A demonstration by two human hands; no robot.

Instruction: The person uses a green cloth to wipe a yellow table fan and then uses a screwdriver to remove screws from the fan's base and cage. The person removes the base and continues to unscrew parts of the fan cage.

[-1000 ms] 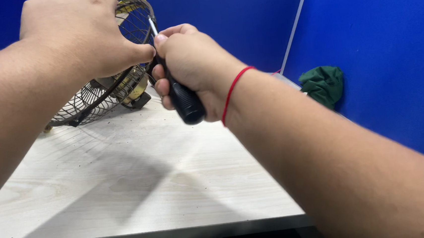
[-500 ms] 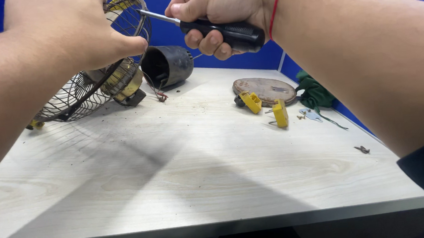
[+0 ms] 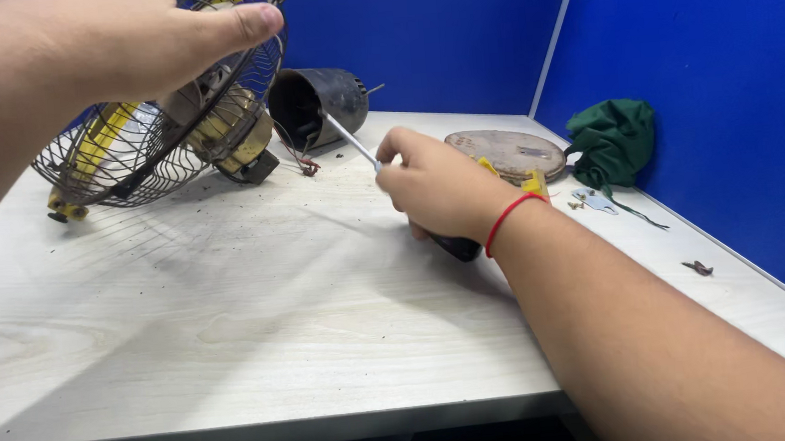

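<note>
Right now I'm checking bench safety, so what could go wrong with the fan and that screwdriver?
The left hand alone props the wire fan guard on its edge; it could tip or roll. The screwdriver in the right hand points toward the loose wires by the black motor housing and might snag them. Small screws could scatter.

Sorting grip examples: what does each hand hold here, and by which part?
The right hand grips a screwdriver by its black handle. The left hand grasps the fan's wire guard at its top rim.
</note>
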